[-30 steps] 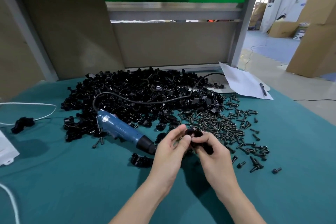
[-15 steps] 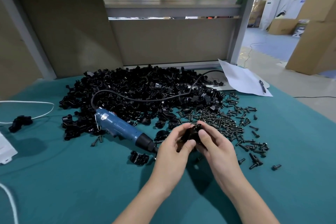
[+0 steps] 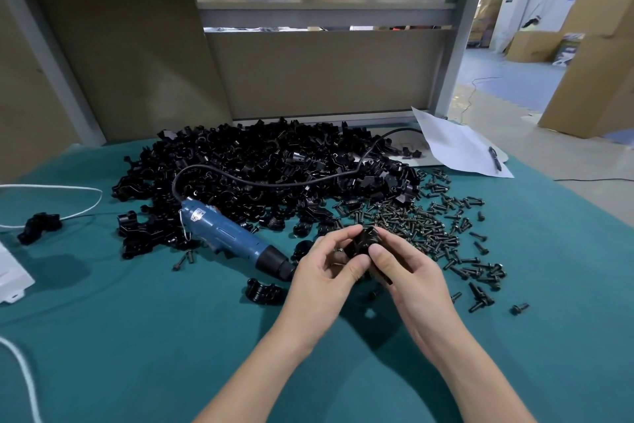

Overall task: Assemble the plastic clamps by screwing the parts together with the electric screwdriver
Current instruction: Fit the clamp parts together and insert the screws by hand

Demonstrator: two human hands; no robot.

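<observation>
Fingers of left hand and right hand: curled inward, thumbs and fingertips pinching clamp from both sides. Clamp at fingertips, held clear of cloth, both thumbs pressed on near face. Partly hidden by fingers; fit between its parts not discernible.

Just left of and nearer than fingers: single clamp part, lying on cloth, apart from everything else.

Left of fingers: screwdriver, blue body, black nose pointing toward left hand, tip hidden behind that hand. Lying flat on cloth, not gripped. Cord looping from rear end and running back across pile toward far right.

Right of and just beyond fingers: screws, loose and scattered, densest directly behind clamp, a few strays well out to the right.

Beyond fingers: pile of black clamp parts, wide and heaped, reaching back panel.

Far left of fingers: black part lying alone, touching white cable; white box cut off by frame edge.

Far right, beyond fingers: paper at back corner of cloth, pen resting on it.
</observation>
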